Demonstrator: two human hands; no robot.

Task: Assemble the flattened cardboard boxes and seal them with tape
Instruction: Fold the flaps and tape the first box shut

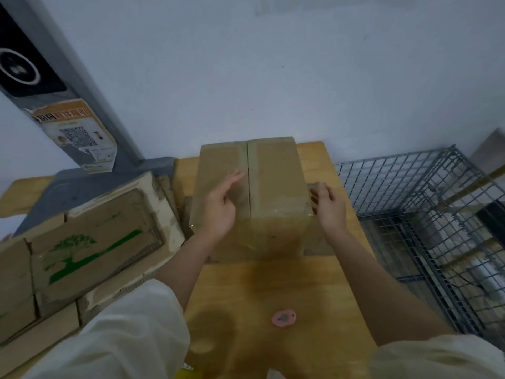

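A packing or storeroom corner: a wooden table (273, 296) against a bare wall (246, 64), stacked cardboard boxes (82, 242) at nine o'clock, a wire mesh cage (423, 214) at three o'clock.

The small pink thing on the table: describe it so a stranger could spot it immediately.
Start at the wooden table in the middle of the view, where both hands work on an upright cardboard box. Come toward the person from that box, between the two forearms, to the small pink object lying flat on bare wood. It is the only pink thing here; everything nearby is brown cardboard.
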